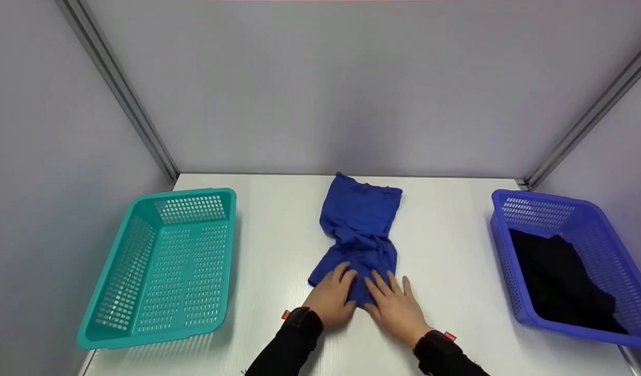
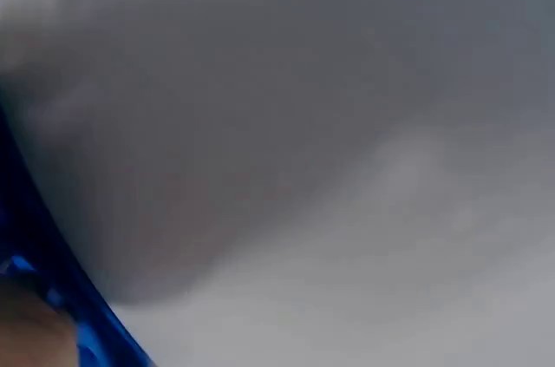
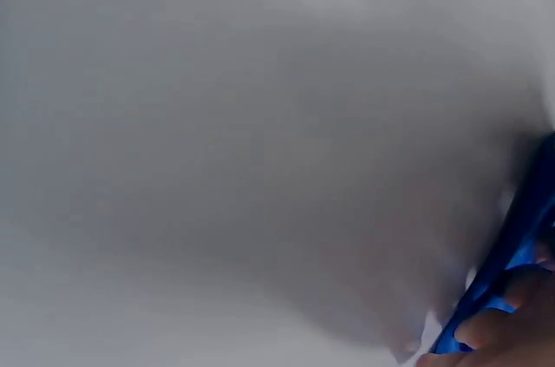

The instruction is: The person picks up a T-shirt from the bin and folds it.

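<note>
A blue cloth garment [image 1: 359,209] lies lengthwise on the white table, its far part fairly flat and its middle bunched into creases. My left hand [image 1: 331,296] rests on the near left part of it, fingers spread and slightly bent. Beside it, my right hand [image 1: 396,308] lies on the near right edge with its fingers stretched forward over the fabric. In the left wrist view, a strip of the blue garment [image 2: 52,237] shows at the lower left corner under a blurred finger. The right wrist view has fingertips [image 3: 486,328] on the garment's edge at lower right.
On the left of the white table [image 1: 278,224] stands a teal plastic basket [image 1: 227,261] with perforated sides. A purple-blue basket [image 1: 503,261] on the right holds black cloth [image 1: 560,282]. Grey panels [image 1: 351,89] enclose the table at the back and both sides.
</note>
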`<move>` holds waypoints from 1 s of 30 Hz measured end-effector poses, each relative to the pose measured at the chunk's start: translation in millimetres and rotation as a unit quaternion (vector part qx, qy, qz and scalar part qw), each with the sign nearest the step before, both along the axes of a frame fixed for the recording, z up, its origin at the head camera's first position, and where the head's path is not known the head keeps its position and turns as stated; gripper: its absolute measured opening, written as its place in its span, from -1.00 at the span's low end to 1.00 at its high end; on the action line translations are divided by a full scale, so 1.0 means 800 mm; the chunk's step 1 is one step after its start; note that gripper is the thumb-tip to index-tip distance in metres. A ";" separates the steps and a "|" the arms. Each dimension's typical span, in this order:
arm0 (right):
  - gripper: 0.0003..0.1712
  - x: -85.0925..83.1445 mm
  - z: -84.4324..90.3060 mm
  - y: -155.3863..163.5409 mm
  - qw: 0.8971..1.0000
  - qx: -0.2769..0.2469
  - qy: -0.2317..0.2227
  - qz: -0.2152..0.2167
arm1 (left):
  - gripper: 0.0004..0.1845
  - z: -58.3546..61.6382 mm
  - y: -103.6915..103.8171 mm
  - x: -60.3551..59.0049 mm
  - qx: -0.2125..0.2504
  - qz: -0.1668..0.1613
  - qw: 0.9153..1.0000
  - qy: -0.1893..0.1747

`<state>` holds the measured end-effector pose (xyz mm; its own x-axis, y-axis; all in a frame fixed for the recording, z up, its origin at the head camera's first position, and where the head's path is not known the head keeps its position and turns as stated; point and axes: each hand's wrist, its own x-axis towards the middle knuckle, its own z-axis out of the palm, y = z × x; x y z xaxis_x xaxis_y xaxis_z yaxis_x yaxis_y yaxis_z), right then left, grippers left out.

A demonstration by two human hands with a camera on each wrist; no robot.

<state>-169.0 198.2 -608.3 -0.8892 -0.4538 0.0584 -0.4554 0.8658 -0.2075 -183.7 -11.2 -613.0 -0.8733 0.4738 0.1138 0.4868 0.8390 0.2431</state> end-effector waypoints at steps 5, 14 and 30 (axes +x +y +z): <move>-0.40 -0.013 -0.004 0.025 0.997 0.015 0.035 -0.060 | -0.45 0.002 -0.009 0.002 -0.040 -0.006 0.998 0.042; -0.18 0.005 -0.012 0.012 0.999 -0.022 -0.033 0.031 | -0.87 -0.002 -0.011 0.001 -0.138 -0.003 0.970 0.198; -0.32 0.030 0.043 0.044 0.967 -0.147 0.203 0.033 | -0.80 0.080 -0.020 0.045 0.052 -0.136 0.956 0.256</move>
<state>-145.0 233.4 -574.0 -0.7350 -0.4202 0.5321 -0.6041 0.7623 -0.2325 -147.9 -26.9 -549.1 -0.5362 0.6379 0.5528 0.7611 0.6486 -0.0100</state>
